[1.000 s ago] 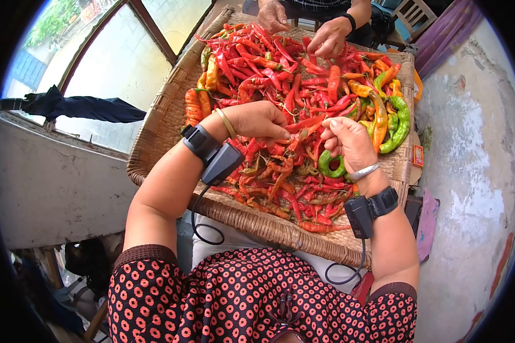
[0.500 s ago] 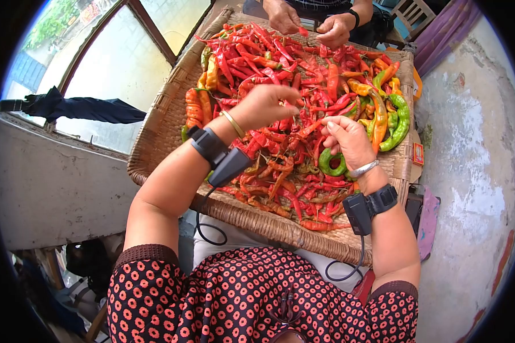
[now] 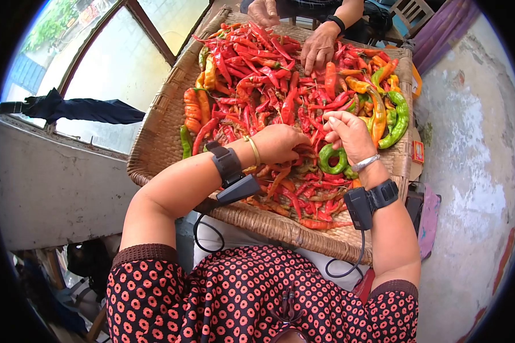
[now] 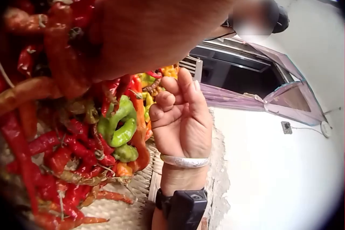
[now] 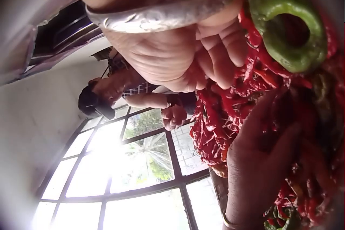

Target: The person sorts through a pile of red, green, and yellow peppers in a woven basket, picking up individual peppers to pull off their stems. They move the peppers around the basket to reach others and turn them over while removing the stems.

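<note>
Over the middle of the pepper heap is the left hand [image 3: 277, 143], back up, its fingertips down among red peppers [image 5: 272, 81]. In the right wrist view the thumb and fingers of this left hand [image 5: 256, 165] stand apart at the peppers; their tips are partly hidden. The right hand [image 3: 349, 137] is raised beside a curled green pepper [image 3: 332, 159]. Its palm faces up in the left wrist view, where the right hand [image 4: 180, 117] has loosely curled fingers, thumb near the index finger, and nothing visible held.
A large woven tray [image 3: 286, 228] bears the heap, with green peppers [image 3: 402, 120] at its right side. Across it, another person's hand [image 3: 318, 48] touches red peppers. A dark umbrella [image 3: 92, 110] lies by the window on the left.
The left hand left the red pepper by the right hand, lifted with fingers apart, then came down nearer the wearer. The right hand stayed nearly in place. The other person's hands moved apart.
</note>
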Motion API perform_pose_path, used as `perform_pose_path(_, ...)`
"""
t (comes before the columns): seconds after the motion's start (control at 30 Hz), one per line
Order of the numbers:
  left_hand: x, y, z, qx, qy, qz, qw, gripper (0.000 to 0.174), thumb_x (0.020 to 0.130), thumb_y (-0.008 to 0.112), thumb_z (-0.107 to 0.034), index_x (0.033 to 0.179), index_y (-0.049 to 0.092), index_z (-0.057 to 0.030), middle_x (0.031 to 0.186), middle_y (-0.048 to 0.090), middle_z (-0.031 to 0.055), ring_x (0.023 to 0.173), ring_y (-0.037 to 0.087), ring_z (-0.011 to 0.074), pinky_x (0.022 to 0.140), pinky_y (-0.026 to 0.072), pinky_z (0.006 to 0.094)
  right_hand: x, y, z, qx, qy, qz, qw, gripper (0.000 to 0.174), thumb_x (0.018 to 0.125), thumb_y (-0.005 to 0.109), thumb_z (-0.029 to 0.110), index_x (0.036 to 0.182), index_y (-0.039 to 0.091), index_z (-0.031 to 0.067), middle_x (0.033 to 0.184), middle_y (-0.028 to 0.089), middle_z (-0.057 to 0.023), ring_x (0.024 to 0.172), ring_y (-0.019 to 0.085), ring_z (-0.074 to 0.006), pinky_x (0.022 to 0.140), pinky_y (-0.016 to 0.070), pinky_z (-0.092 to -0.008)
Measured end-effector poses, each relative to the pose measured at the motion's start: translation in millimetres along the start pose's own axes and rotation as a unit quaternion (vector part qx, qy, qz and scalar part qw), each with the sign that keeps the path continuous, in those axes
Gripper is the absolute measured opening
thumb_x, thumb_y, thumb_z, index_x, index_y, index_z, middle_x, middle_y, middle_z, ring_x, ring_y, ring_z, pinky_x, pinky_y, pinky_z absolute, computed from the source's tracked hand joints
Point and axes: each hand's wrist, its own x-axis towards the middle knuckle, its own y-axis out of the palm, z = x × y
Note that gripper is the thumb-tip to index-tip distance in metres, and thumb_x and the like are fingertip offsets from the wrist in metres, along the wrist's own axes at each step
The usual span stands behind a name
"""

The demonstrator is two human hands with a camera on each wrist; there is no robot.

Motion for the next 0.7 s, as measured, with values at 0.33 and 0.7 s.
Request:
perform_pose_path(0.33, -13.5, -36.7, -12.4, -0.133, 0.022, 0.285, 0.949, 0.027, 0.07, 0.065, -0.016, 0.094, 0.063, -0.0053, 0.08, 0.063, 0.0079, 0.074, 0.061, 0.0195, 0.068, 0.0467, 0.0304, -0.9, -1.0, 2.9, -0.018, -0.002, 0.022, 1.0, 0.022, 0.085, 0.053, 0.022, 0.096, 0.06, 0.0038, 0.076, 0.059, -0.0022, 0.058, 0.055, -0.0071, 0.048, 0.0433, -0.0202)
perform_pose_path(0.7, 6.3, -24.9, 17.0, 0.125, -0.221, -0.097, 0.962, 0.036, 0.072, 0.063, -0.036, 0.086, 0.061, -0.0027, 0.081, 0.062, 0.016, 0.081, 0.06, 0.0315, 0.07, 0.0476, 0.0405, 0.2, 2.0, -6.3, -0.072, 0.013, 0.021, 0.997, 0.02, 0.084, 0.054, 0.019, 0.097, 0.059, 0.0047, 0.074, 0.058, 0.0005, 0.056, 0.054, -0.0051, 0.046, 0.0411, -0.0184)
